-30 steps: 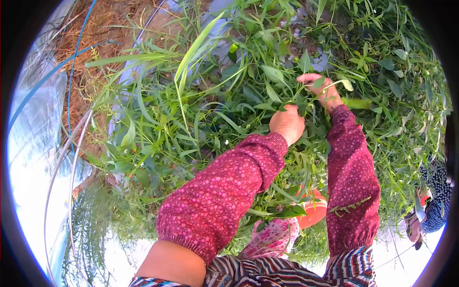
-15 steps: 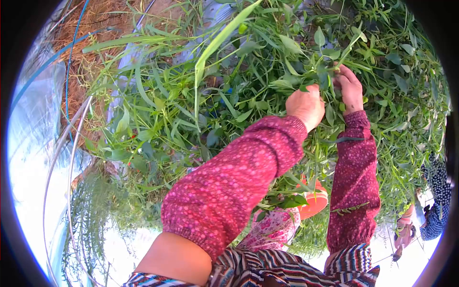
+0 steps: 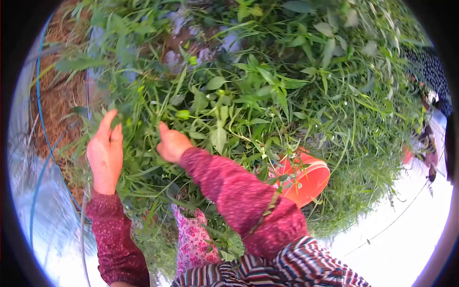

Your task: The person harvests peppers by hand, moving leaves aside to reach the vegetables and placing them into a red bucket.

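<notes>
My left hand is at the left edge of the green plants, palm side partly showing, its index finger stretched out and the fingers apart. My right hand lies to the right of it, low among the leaves, with its fingers pressed together in a pinch. What those fingertips hold, if anything, is hidden by foliage. Just above my right hand hangs a small bright green fruit. Another green fruit shows higher up. Long grass blades mix with the broad leaves around both hands.
An orange-red bucket leans among the plants beyond my right forearm. Brown dry straw and a blue line are at the left. At the far right, another person's dark dotted clothing is visible.
The view has shifted. Both hands have left the upper stems and now appear farther left and apart. My left hand has opened, and more of the bucket shows.
</notes>
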Available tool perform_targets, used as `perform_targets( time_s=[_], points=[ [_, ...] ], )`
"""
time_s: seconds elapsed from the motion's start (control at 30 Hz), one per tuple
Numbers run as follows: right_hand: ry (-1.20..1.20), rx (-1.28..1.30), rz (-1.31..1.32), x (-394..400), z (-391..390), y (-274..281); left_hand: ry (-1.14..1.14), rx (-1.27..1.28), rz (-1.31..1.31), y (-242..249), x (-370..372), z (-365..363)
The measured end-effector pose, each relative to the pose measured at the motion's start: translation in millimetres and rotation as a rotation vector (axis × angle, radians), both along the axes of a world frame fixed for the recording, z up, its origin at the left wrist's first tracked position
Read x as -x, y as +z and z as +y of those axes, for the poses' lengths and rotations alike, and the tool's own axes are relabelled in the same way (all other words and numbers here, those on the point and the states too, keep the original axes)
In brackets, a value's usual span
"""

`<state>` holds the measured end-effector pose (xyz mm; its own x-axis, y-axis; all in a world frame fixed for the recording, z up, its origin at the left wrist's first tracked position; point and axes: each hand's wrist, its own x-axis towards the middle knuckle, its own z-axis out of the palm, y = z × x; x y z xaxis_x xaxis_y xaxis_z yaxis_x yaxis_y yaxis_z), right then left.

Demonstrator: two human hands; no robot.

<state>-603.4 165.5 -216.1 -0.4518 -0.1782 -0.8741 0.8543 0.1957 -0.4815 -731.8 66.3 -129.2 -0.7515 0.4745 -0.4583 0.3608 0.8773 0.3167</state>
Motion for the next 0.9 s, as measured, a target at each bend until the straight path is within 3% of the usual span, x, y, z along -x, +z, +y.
perform_targets(
  time_s=[0.03, 0.1, 0.17, 0.2, 0.23, 0.3, 0.33, 0.4, 0.43, 0.47, 0.57, 0.67, 0.77, 0.83, 0.9],
  points=[
    [0.013, -0.052, 0.053, 0.5, -7.9, 2.4, 0.098, -0.218, -0.117, 4.0, 0.8, 32.3],
    [0.009, -0.117, 0.103, -6.2, -18.2, -0.6, 0.027, -0.423, -0.178, -13.3, -4.4, 102.7],
    [-0.018, -0.111, 0.213, -17.8, -21.7, -3.4, -0.229, -0.569, -0.1, -61.5, -16.8, 171.9],
    [-0.244, 0.12, -0.05, -16.4, 31.1, 57.7, -0.344, -0.552, -0.051, -78.9, -30.6, 208.7],
    [-0.27, 0.106, 0.109, -29.0, 32.4, 62.8, -0.439, -0.538, -0.09, -104.8, -45.1, 240.2],
    [-0.253, -0.09, 0.568, -55.0, 24.2, 64.7, -0.544, -0.348, -0.421, -143.8, -78.8, 279.2],
    [-0.251, -0.192, 0.747, -67.8, 24.1, 63.2, -0.72, -0.273, -0.387, -146.3, -97.9, 285.2],
    [-0.288, -0.289, 0.918, -91.8, 32.9, 65.4, -0.339, 0.088, -0.792, -126.3, -136.4, 287.6],
    [-0.322, -0.298, 0.942, -100.9, 36.8, 64.7, -0.885, -0.034, -0.621, -128.0, -144.4, 268.5],
    [-0.367, -0.278, 0.942, -112.7, 41.6, 65.8, -1.137, -0.033, -0.405, -152.5, -160.0, 245.7],
    [-0.564, -0.047, 0.785, -151.8, 49.0, 69.4, -1.201, 0.129, -0.325, -151.3, -146.6, 216.9],
    [-1.035, 0.487, 0.237, -178.8, 75.5, 75.6, -1.354, 0.18, -0.249, -153.9, -120.0, 200.4],
    [-1.522, 0.505, 0.138, -187.6, 103.3, 70.6, -1.168, 0.275, -0.365, -125.1, -105.4, 223.5],
    [-1.798, 0.565, 0.18, -194.3, 115.8, 63.2, -1.128, -0.092, -0.328, -105.6, -106.2, 220.6],
    [-2.0, 0.659, 0.276, -198.6, 120.9, 51.9, -1.022, -0.069, -0.231, -54.3, -118.9, 241.2]
  ],
)
